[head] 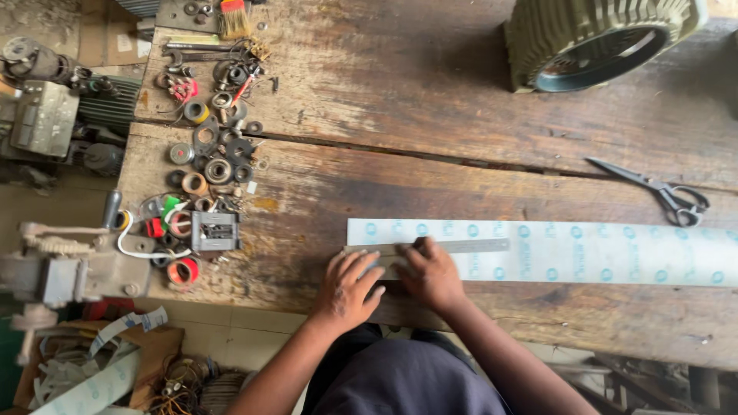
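Note:
A long strip of white sheet with pale blue round marks (584, 252) lies flat along a worn wooden bench (430, 100). A steel ruler (469, 246) rests lengthwise on the strip's left end. My left hand (347, 287) presses fingers spread on the strip's left end and the ruler. My right hand (430, 273) sits beside it with fingers curled against the ruler; whether it holds a small tool is hidden.
Black-handled scissors (665, 194) lie beyond the strip at the right. A ribbed motor housing (596, 38) stands at the back right. Bearings, washers and small parts (207, 154) crowd the bench's left end, with a brush (234, 17). Machinery (46, 115) stands left.

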